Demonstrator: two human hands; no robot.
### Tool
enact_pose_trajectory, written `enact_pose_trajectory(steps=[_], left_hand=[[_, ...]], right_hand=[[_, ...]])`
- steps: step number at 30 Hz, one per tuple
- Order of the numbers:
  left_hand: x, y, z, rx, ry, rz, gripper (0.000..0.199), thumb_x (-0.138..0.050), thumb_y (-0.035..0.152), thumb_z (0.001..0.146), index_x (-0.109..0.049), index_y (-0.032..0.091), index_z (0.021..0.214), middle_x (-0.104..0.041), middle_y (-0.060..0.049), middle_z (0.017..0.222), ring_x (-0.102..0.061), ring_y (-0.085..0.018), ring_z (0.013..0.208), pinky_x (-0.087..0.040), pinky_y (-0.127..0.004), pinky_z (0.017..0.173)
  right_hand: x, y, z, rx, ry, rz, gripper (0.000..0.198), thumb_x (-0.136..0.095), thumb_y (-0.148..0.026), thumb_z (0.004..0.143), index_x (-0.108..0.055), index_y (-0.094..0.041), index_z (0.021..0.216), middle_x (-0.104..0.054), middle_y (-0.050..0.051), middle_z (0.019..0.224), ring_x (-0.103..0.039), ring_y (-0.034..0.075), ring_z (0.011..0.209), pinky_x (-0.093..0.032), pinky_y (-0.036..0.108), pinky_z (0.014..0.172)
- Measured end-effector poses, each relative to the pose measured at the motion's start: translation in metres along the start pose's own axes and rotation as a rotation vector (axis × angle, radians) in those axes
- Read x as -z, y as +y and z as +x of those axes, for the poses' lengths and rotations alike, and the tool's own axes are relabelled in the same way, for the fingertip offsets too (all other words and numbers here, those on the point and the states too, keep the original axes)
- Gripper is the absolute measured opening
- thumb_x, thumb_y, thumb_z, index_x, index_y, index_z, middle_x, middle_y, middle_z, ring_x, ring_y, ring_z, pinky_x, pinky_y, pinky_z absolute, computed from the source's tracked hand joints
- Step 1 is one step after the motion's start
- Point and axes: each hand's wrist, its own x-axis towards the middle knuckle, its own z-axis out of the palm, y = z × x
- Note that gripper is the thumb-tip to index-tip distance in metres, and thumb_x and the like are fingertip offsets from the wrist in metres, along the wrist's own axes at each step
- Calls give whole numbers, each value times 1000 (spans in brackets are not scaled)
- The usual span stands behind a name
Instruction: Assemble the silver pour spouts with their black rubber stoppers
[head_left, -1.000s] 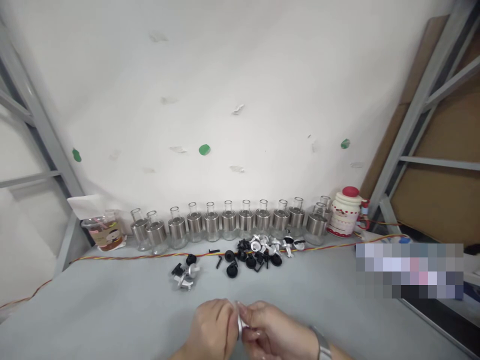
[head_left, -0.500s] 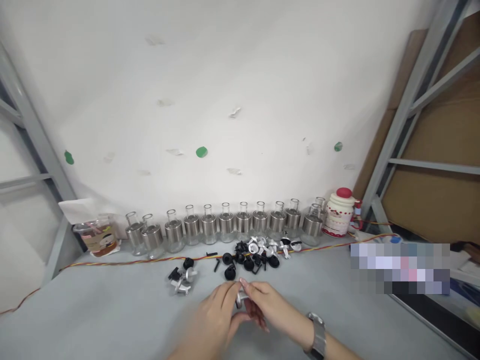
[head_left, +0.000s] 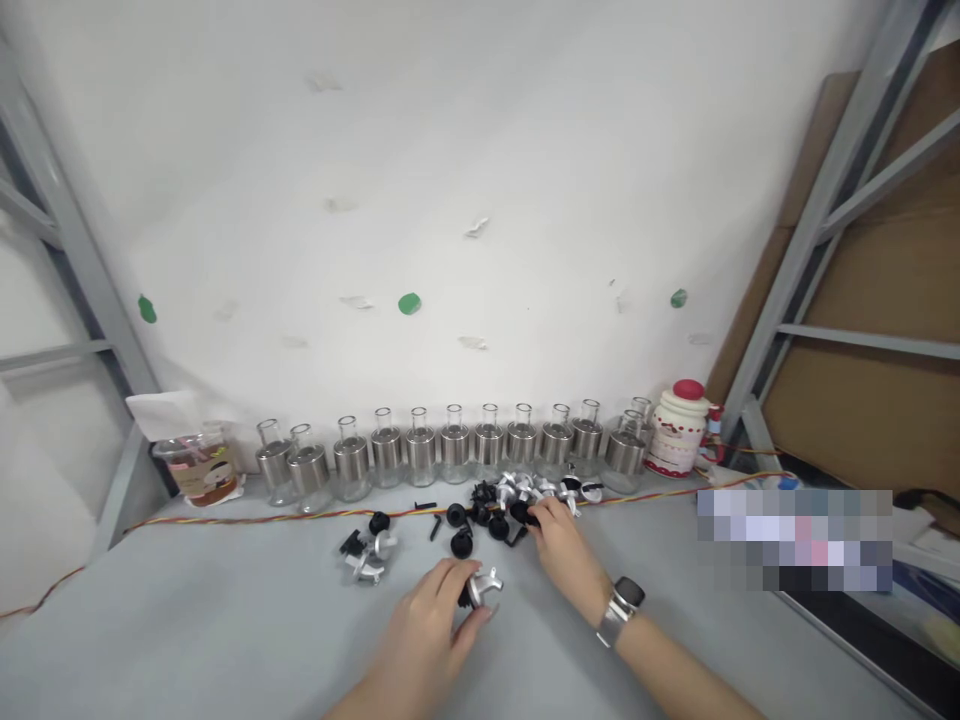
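Note:
My left hand [head_left: 431, 625] is closed around a silver pour spout [head_left: 486, 585] with a black stopper end, held low over the table. Its curved metal prongs point right, while my fingers partly cover the black end. My right hand [head_left: 562, 550] reaches forward into the pile of parts, fingers curled at its near edge. Beside those fingertips lies a round black stopper [head_left: 520, 511]; whether anything is pinched is hidden. Silver spouts [head_left: 525, 485] and several black stoppers [head_left: 461, 544] make up the pile. A smaller group of silver pieces [head_left: 365, 568] lies to the left.
A row of glass bottles [head_left: 421, 448] with metal bands stands along the wall. At its left is a plastic cup [head_left: 206, 475], at its right a white jar [head_left: 677, 430] with a red lid. A red-yellow cable [head_left: 259, 519] crosses the table [head_left: 225, 610].
My hands, together at the silver spout before, have come apart. The left keeps the spout; the right has let go and moved forward and right to the pile.

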Motion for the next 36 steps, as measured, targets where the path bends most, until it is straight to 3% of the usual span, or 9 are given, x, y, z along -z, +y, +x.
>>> enact_pose_trajectory(steps=[14,18,25,32,36], left_hand=[[1,2,-2,6,-41,32,29,-50,19,78,-49,23,107,-59,-4,99,-59,-16,81,-51,-21,59],[1,2,-2,-16,-27,48,29,-50,20,78,-48,23,107,-59,-4,98,-58,-17,84,-51,-22,61],[-1,0,-1,-14,-37,68,28,-50,21,79,-48,24,106,-59,-3,98,-58,-18,85,-51,-23,64],[1,2,-2,-9,-58,81,27,-50,23,78,-49,23,106,-59,-3,97,-58,-19,84,-50,-26,67],[1,2,-2,-17,-50,92,27,-50,24,78,-49,24,106,-60,-3,97,-58,-19,84,-49,-28,71]], right_hand=[[-9,1,2,-9,-57,-4,13,-44,-11,79,-56,-14,83,-54,9,84,-50,22,82,-40,35,77],[-7,7,5,-28,-92,33,18,-40,-12,80,-58,-14,80,-55,8,82,-51,20,81,-41,33,76],[-4,15,7,-57,-150,79,17,-52,-9,69,-61,-16,81,-55,6,85,-53,18,79,-42,29,74],[-10,5,3,-54,-140,78,5,-53,-15,70,-56,-18,71,-53,2,77,-52,17,74,-42,27,68],[-4,11,6,-60,-109,43,12,-49,-10,69,-56,-18,73,-53,3,79,-51,17,76,-41,27,70]])
